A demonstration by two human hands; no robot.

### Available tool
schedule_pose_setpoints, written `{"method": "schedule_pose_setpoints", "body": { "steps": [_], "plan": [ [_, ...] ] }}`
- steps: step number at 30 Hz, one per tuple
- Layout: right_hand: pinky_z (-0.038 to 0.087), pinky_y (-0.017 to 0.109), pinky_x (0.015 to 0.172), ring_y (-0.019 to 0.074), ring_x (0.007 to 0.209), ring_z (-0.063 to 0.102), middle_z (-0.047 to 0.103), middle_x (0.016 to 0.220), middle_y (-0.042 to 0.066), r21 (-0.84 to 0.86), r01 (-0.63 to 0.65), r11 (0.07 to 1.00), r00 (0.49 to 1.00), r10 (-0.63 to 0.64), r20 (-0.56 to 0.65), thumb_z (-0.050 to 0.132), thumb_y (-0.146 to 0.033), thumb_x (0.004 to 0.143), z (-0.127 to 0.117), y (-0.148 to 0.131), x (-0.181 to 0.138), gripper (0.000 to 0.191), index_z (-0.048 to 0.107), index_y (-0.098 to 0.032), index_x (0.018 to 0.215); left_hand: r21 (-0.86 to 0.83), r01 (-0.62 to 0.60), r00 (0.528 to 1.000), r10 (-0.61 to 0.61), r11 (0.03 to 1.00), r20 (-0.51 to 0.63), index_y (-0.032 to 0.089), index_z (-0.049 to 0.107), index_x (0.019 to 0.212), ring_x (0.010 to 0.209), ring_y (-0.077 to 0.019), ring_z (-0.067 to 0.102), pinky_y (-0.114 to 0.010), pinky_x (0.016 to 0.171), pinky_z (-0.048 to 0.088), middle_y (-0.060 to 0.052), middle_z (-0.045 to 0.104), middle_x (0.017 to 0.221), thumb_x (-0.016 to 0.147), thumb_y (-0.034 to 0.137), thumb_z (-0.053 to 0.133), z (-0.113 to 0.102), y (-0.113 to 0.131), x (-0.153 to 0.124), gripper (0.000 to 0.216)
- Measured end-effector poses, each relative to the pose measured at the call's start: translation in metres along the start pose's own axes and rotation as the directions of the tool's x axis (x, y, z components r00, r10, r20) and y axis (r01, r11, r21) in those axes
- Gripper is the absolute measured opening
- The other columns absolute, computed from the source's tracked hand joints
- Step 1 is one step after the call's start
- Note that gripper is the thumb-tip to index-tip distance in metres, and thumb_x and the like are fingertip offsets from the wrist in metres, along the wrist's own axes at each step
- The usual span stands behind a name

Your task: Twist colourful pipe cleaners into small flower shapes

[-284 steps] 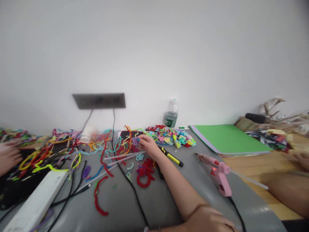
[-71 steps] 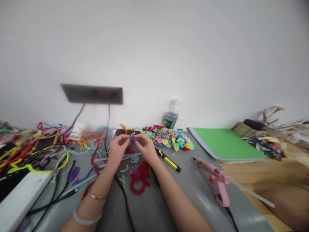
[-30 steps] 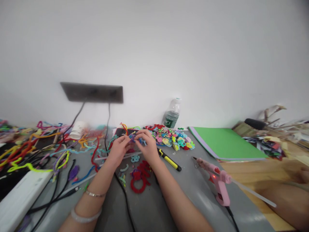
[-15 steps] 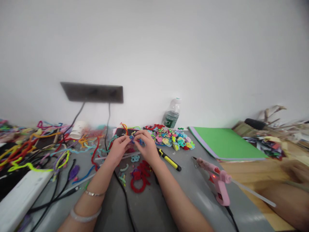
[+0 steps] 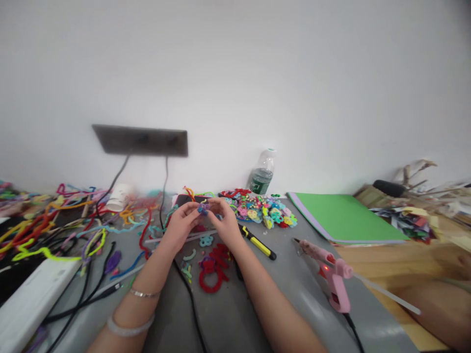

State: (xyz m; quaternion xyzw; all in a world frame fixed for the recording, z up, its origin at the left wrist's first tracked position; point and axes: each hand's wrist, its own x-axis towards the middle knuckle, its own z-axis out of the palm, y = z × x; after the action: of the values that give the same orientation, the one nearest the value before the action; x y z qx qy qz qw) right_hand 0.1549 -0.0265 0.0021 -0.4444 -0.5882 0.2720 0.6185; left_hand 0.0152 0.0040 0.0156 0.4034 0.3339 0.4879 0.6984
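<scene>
My left hand point(image 5: 180, 227) and my right hand point(image 5: 225, 223) meet above the grey table point(image 5: 235, 309), fingertips pinched together on a small blue and purple pipe-cleaner piece point(image 5: 202, 209). Just below them lie a red pipe-cleaner ring shape point(image 5: 213, 267), a small teal flower point(image 5: 206, 240) and short green bits. A yellow and black utility knife point(image 5: 257, 241) lies right of my right hand. A pink hot glue gun point(image 5: 330, 274) rests farther right.
A heap of finished colourful flowers point(image 5: 263, 208) and a water bottle point(image 5: 262, 172) stand at the back. Loose pipe cleaners point(image 5: 55, 230), black cables and a white power strip point(image 5: 33, 299) crowd the left. Green sheets point(image 5: 346, 213) lie right; another person's arm point(image 5: 437, 306) at the right edge.
Both hands keep working the small piece at the same spot; the fingers have shifted slightly around it. At the right edge the other person's hand has drawn back.
</scene>
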Motion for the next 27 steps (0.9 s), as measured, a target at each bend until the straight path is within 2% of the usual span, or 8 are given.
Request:
{"method": "schedule_pose_setpoints", "body": {
  "steps": [5, 10, 16, 19, 22, 27],
  "plan": [
    [0.045, 0.028, 0.065, 0.0153, 0.067, 0.055, 0.062, 0.075, 0.002, 0.149, -0.153, 0.977, 0.986, 0.14, 0.095, 0.065, -0.04, 0.082, -0.001, 0.004, 0.002, 0.022, 0.063, -0.019, 0.085, 0.012, 0.037, 0.999, -0.037, 0.999, -0.004, 0.016, 0.067, 0.081, 0.063, -0.0078, 0.058, -0.019, 0.061, 0.048, 0.003, 0.066, 0.071, 0.049, 0.034, 0.093, -0.002, 0.004, 0.001, 0.045],
    [0.043, 0.028, 0.063, 0.0143, 0.065, 0.052, 0.06, 0.07, 0.0, 0.216, -0.184, 0.959, 0.978, 0.155, 0.143, 0.071, -0.048, 0.077, -0.005, 0.003, 0.002, 0.029, 0.064, -0.019, 0.079, 0.044, 0.107, 0.993, -0.109, 0.993, 0.039, 0.016, 0.064, 0.073, 0.059, -0.0067, 0.053, -0.018, 0.055, 0.041, 0.004, 0.061, 0.067, 0.048, 0.028, 0.093, -0.005, 0.01, -0.001, 0.041],
    [0.045, 0.027, 0.067, 0.0136, 0.068, 0.054, 0.062, 0.074, 0.0, 0.349, -0.234, 0.907, 0.961, 0.162, 0.222, 0.077, -0.048, 0.073, -0.009, -0.002, 0.002, 0.03, 0.065, -0.02, 0.078, 0.058, 0.199, 0.969, -0.205, 0.978, 0.135, 0.015, 0.065, 0.073, 0.066, -0.0096, 0.056, -0.022, 0.062, 0.042, 0.002, 0.063, 0.072, 0.053, 0.026, 0.091, -0.005, 0.01, -0.003, 0.035],
    [0.046, 0.027, 0.067, 0.0134, 0.067, 0.054, 0.062, 0.073, -0.001, 0.358, -0.245, 0.901, 0.963, 0.184, 0.197, 0.076, -0.047, 0.073, -0.007, -0.001, 0.001, 0.029, 0.065, -0.02, 0.078, 0.028, 0.193, 0.974, -0.195, 0.981, 0.112, 0.016, 0.064, 0.071, 0.065, -0.0097, 0.056, -0.021, 0.061, 0.041, 0.002, 0.063, 0.07, 0.054, 0.026, 0.091, -0.004, 0.005, -0.001, 0.034],
    [0.046, 0.026, 0.064, 0.0132, 0.066, 0.053, 0.061, 0.073, 0.0, 0.332, -0.255, 0.908, 0.966, 0.227, 0.123, 0.075, -0.047, 0.074, -0.003, 0.004, 0.001, 0.029, 0.066, -0.02, 0.08, -0.008, 0.117, 0.992, -0.116, 0.993, 0.041, 0.016, 0.061, 0.068, 0.062, -0.0088, 0.055, -0.02, 0.059, 0.041, 0.003, 0.061, 0.066, 0.053, 0.027, 0.09, -0.001, 0.001, 0.0, 0.034],
    [0.044, 0.026, 0.062, 0.0137, 0.065, 0.052, 0.064, 0.076, 0.001, 0.227, -0.24, 0.944, 0.97, 0.241, 0.025, 0.071, -0.048, 0.074, -0.007, 0.009, 0.006, 0.03, 0.067, -0.019, 0.083, -0.012, 0.097, 0.995, -0.097, 0.995, -0.039, 0.016, 0.065, 0.081, 0.067, -0.0113, 0.061, -0.022, 0.063, 0.047, 0.0, 0.067, 0.074, 0.06, 0.032, 0.084, 0.0, 0.004, 0.001, 0.032]
  ]
}}
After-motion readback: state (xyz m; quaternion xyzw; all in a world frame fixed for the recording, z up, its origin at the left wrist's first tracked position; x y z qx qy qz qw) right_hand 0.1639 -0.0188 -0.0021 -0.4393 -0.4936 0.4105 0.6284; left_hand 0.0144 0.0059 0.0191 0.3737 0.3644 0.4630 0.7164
